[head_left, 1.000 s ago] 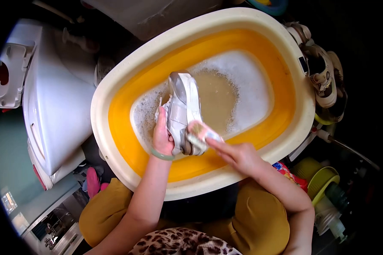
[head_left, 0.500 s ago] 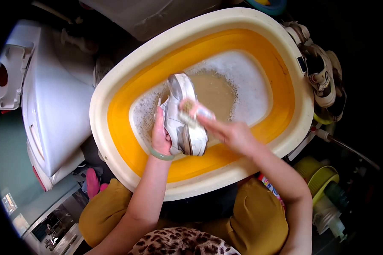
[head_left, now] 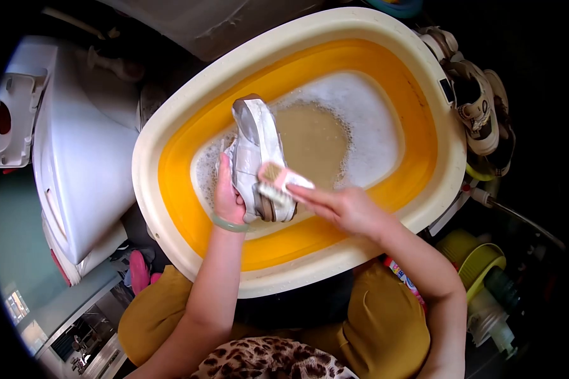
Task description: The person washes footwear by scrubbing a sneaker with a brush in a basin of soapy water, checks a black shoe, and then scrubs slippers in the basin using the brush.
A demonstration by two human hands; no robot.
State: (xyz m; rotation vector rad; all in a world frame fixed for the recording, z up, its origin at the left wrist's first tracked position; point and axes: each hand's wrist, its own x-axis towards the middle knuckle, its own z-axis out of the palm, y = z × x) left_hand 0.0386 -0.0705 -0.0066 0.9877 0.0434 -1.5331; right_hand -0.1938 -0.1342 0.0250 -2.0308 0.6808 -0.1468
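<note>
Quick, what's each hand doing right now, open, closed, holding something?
Left hand: closed, holding the white shoe over the tub.
Right hand: closed, holding the scrub brush at the shoe's side.

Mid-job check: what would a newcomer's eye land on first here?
First, the big yellow tub filling the middle, with murky water and white foam inside. Then, over its left part, the pale shoe in the left hand, with the pink-and-white brush at its side in the right hand. Other shoes sit beyond the tub's right end.
</note>
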